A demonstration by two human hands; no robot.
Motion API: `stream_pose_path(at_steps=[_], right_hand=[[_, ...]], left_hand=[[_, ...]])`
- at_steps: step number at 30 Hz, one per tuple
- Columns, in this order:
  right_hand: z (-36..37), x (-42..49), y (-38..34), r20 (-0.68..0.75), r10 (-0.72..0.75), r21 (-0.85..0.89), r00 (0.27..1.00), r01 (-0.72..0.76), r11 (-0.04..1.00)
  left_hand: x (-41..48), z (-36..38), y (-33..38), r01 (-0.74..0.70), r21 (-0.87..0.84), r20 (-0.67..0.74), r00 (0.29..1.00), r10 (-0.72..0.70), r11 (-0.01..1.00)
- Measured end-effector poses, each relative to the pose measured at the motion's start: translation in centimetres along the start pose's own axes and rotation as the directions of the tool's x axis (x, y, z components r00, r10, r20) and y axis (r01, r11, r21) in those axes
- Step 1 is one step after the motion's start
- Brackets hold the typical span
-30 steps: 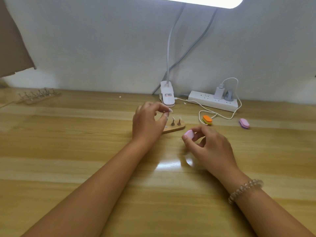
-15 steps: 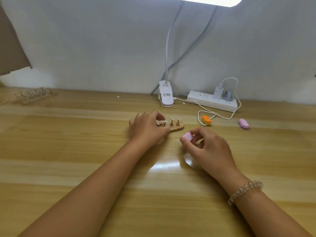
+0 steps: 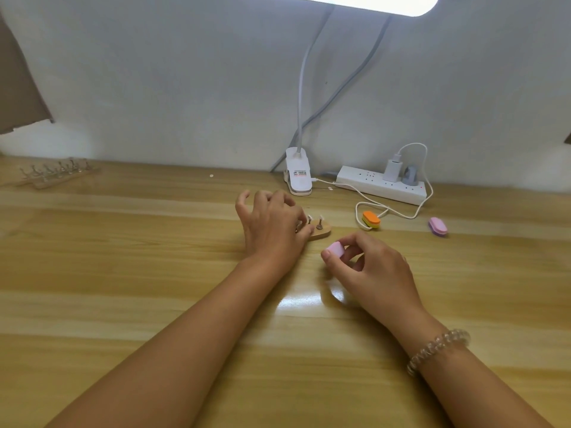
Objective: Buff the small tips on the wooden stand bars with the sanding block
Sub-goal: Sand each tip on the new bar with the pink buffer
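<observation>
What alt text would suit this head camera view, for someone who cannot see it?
A person's right hand pinches a pink sanding block over a table, beside a wooden stand partly covered by the left hand. A power strip lies behind.

Wooden table [image 3: 139,273], stand bar [image 3: 323,233], lamp clip [image 3: 298,177], power strip [image 3: 370,183], orange block [image 3: 371,219], pink block [image 3: 437,226], spare stands [image 3: 55,174] far left

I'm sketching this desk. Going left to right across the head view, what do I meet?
Spare stands, left hand, wooden stand, orange block, purple block. Left out for overlap: right hand with pink block, lamp clip, power strip.
</observation>
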State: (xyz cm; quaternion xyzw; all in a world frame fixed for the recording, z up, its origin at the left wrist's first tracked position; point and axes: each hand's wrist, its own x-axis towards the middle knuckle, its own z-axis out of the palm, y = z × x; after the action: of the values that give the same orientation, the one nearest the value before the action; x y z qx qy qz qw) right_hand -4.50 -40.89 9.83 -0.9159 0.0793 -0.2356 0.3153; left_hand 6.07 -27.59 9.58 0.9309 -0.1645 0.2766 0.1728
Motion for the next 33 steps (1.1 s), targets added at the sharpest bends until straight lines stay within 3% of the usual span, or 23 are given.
stream_pose_path(at_steps=[8, 11, 15, 18, 20, 23, 28, 33], right_hand=[[-0.1, 0.0, 0.0, 0.001, -0.001, 0.014, 1.0, 0.001, 1.0], [-0.5, 0.2, 0.5, -0.087, 0.045, 0.118, 0.995, -0.035, 0.992], [-1.5, 0.4, 0.8, -0.165, 0.121, 0.325, 0.979, -0.062, 0.944], [-1.2, -0.2, 0.4, -0.095, 0.01, 0.307, 0.995, 0.019, 0.952], [-0.9, -0.4, 0.3, -0.03, -0.048, 0.249, 0.998, 0.054, 0.967], [-0.9, 0.1, 0.8, -0.076, -0.035, 0.196, 0.996, 0.049, 0.979], [-0.6, -0.4, 0.4, -0.066, -0.181, 0.122, 0.981, 0.188, 0.975], [-0.9, 0.3, 1.2, -0.07, -0.034, 0.167, 0.997, 0.045, 0.985]], left_hand=[[-0.6, -0.6, 0.8, -0.19, -0.016, -0.102, 0.977, 0.188, 0.982], [-1.6, -1.3, 1.5, -0.284, -0.179, -0.155, 0.954, 0.258, 0.942], [-3.0, -1.2, 1.8, -0.055, -0.609, 0.106, 0.983, 0.15, 0.791], [-2.8, -0.9, 1.2, 0.065, -0.747, 0.25, 0.95, 0.189, 0.662], [-2.6, -0.9, 0.9, 0.095, -0.768, 0.284, 0.937, 0.204, 0.633], [-2.7, -1.0, 0.9, 0.104, -0.771, 0.3, 0.93, 0.215, 0.628], [-2.7, -0.9, 0.7, 0.083, -0.676, 0.369, 0.898, 0.239, 0.732], [-2.7, -1.0, 0.7, 0.092, -0.695, 0.361, 0.903, 0.235, 0.713]])
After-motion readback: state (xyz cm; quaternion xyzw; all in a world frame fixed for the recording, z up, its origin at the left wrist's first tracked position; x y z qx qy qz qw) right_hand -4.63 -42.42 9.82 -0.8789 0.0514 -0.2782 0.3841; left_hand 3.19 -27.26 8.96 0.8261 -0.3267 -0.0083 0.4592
